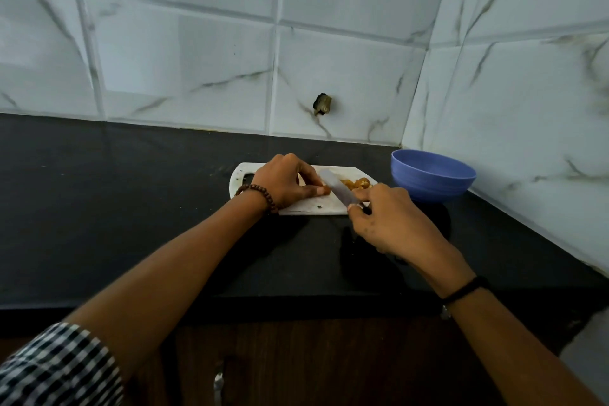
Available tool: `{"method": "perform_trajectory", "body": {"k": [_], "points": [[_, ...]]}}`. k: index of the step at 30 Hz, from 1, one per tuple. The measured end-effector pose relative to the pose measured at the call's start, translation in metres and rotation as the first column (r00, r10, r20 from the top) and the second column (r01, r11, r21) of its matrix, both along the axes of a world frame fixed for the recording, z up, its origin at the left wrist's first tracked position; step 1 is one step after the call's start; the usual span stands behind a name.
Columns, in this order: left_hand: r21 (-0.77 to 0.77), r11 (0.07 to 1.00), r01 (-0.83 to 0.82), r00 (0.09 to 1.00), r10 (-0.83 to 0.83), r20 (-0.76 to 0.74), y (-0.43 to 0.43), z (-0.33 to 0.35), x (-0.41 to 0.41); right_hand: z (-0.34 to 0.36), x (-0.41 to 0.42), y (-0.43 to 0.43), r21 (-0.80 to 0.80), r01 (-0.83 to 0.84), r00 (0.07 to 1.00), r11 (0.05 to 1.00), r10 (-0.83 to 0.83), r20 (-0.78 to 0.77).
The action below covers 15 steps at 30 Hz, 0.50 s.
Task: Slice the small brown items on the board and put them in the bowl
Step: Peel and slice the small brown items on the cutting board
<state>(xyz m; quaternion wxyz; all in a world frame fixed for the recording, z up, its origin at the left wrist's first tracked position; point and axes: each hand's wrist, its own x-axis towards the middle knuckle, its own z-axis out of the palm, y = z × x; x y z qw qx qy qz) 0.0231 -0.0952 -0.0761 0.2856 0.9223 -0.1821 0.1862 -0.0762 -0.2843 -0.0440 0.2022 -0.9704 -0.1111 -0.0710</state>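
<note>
A small brown item lies on the white cutting board, near the middle. The left hand pinches it with curled fingers and holds it down. The knife has its blade right beside that item, on its 3 o'clock side. The right hand is wrapped around the knife handle and grips it tight. A little pile of cut brown pieces sits on the board at 2 o'clock from the item.

The blue bowl stands off the board at 3 o'clock, close to the board's edge. I cannot see inside it.

The board lies on a dark black counter. At 12 o'clock a wall of white tiles with grey streaks goes up, and it turns a corner behind the bowl. One tile has a small dark hole. At 6 o'clock, under the counter, is a brown wooden cabinet.

The left wrist wears a bead bracelet, and the right wrist a black band. A checked sleeve shows at 7 o'clock.
</note>
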Motion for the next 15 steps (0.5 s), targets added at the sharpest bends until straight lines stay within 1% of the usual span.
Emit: {"method": "perform_trajectory", "body": {"k": [8, 11, 13, 15], "points": [[0.056, 0.996, -0.064, 0.997, 0.062, 0.041, -0.004, 0.001, -0.004, 0.002, 0.004, 0.015, -0.109, 0.068, 0.998, 0.992, -0.069, -0.011], [0.077, 0.994, -0.082, 0.996, 0.079, 0.044, -0.005, 0.002, -0.005, 0.007, 0.008, 0.023, -0.146, 0.115, 0.986, 0.983, -0.131, -0.103], [0.096, 0.991, -0.097, 0.994, 0.092, 0.056, -0.006, 0.003, -0.006, 0.009, 0.008, 0.024, -0.207, 0.113, 0.973, 0.972, -0.15, -0.176], [0.108, 0.988, -0.111, 0.992, 0.104, 0.069, -0.006, 0.003, -0.006, 0.009, 0.005, 0.023, -0.227, 0.092, 0.97, 0.97, -0.139, -0.197]]}}
